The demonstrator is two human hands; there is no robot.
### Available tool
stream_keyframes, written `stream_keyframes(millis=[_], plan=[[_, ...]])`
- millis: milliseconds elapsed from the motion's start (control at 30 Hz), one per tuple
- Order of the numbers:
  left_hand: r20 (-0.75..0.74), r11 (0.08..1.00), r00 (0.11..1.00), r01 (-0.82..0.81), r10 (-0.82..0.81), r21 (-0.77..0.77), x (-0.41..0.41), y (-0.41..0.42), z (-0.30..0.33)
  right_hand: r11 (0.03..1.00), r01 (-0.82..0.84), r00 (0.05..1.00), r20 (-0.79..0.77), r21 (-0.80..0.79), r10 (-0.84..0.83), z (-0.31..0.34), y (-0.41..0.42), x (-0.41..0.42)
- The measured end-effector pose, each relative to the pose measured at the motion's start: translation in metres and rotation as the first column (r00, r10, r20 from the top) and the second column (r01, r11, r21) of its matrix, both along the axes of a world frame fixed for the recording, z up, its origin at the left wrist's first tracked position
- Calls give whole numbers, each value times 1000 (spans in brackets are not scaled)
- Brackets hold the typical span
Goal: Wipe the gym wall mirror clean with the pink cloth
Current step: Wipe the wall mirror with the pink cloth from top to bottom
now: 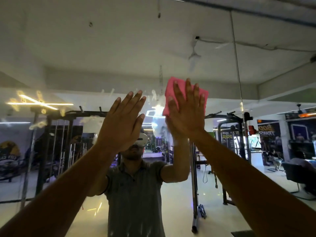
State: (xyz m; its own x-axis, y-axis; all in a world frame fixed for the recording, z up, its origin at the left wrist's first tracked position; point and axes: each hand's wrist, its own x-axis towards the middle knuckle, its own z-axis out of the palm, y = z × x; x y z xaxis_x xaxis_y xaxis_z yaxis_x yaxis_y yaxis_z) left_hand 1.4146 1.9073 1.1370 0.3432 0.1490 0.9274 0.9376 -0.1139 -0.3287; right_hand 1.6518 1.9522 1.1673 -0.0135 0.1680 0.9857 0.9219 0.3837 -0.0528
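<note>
Fingers [188, 89] of right hand [186, 113] press pink cloth [171, 93] flat on mirror [85, 57].

Pink cloth [172, 86], grey shirt [135, 194], black racks [41, 151], yellow light strips [39, 103]

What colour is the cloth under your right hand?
Pink, a plain solid shade; the cloth shows clearly in the head view, pressed flat by the right hand.

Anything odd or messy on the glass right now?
Yes: white foamy streaks dot the mirror left of the pink cloth, with more patches at far left, unwiped. The right hand presses the cloth flat; the left hand is open, empty.
</note>
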Motion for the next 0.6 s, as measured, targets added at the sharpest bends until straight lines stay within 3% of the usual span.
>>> stream_keyframes(millis=[67, 233, 433, 500, 600], plan=[[16, 1000, 1000, -7, 7, -6, 2, 1, 0, 1000, -6, 1000, 15, -19, 6, 7, -8, -22], [66, 999, 998, 28, -26, -36, 0, -1, 2, 997, -59, 949, 313, 46, 41, -38, -3, 1], [111, 998, 992, 60, -58, -17, -5, -4, 7, 1000, -7, 998, 63, 24, 6, 36, -8, -16], [94, 999, 995, 34, -31, -27, -6, -6, 7, 999, -23, 992, 122, 39, 18, 27, -12, -32], [94, 1000, 995, 23, -21, -21, -11, -10, 6, 996, -18, 945, 328, 82, -10, -13, -5, -16]])
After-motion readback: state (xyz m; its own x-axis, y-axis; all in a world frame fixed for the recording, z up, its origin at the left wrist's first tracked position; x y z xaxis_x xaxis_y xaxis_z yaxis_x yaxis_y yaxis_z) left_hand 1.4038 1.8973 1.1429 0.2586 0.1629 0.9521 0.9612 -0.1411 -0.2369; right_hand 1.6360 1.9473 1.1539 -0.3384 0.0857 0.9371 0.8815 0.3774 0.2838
